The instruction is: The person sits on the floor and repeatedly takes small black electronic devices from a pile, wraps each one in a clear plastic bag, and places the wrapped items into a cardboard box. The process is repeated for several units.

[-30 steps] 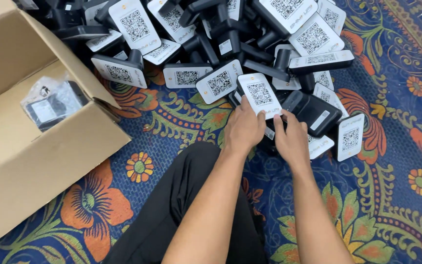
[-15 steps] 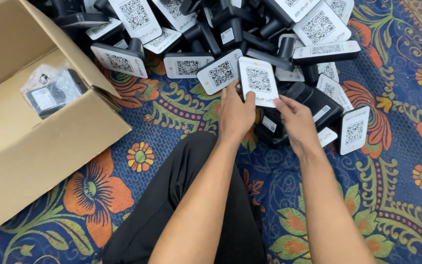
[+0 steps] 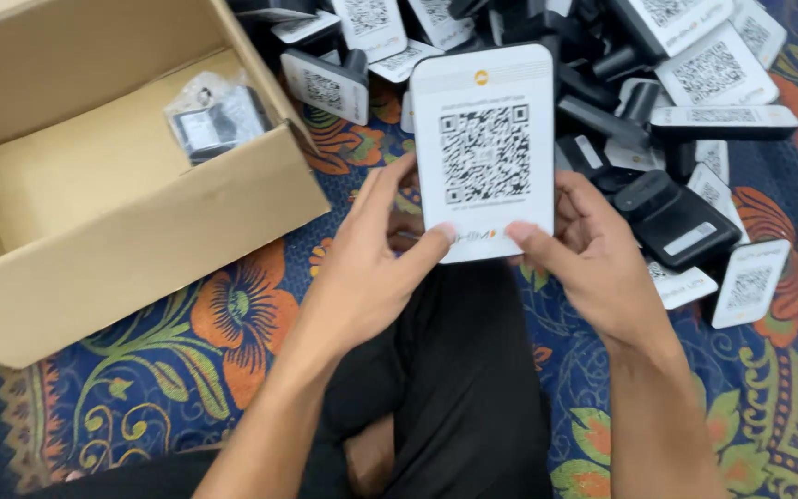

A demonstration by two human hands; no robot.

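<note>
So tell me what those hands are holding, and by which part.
Both hands hold one white code-printed device by its lower end: left hand at the bottom-left corner, right hand at the bottom-right, thumbs on its face.

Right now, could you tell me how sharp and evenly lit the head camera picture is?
Head view: even, soft light and no glare; the white card stand held by the left hand and right hand is sharp, while the pile of stands and cardboard box look slightly soft.

Smooth, slightly glossy white plastic code stand (image 3: 484,152) with a printed face; matt black plastic stands (image 3: 676,222) behind; plain matt brown cardboard box (image 3: 131,222); clear crinkled plastic bag (image 3: 214,120); woven patterned floral carpet (image 3: 233,323).
</note>
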